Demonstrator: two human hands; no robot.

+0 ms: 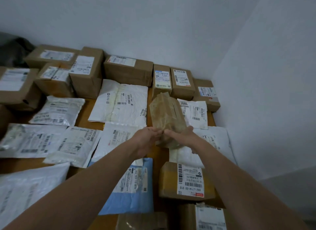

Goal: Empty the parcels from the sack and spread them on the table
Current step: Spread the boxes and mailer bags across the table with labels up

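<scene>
Holding the taped brown parcel (166,116) clamped between my left hand (146,140) and right hand (183,137), I'd lower it flat onto the bare surface (158,155) just beneath, clear of neighbours.

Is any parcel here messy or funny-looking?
Yes: the brown tape-wrapped parcel held by the left hand and right hand looks crumpled and lumpy, and it bears no visible label, unlike the neat cardboard boxes behind. Nothing looks spilled or torn open.

A tape-wrapped brown parcel (166,116) (tilted, lifted) above other parcels (119,101) covering the table (158,154).
</scene>
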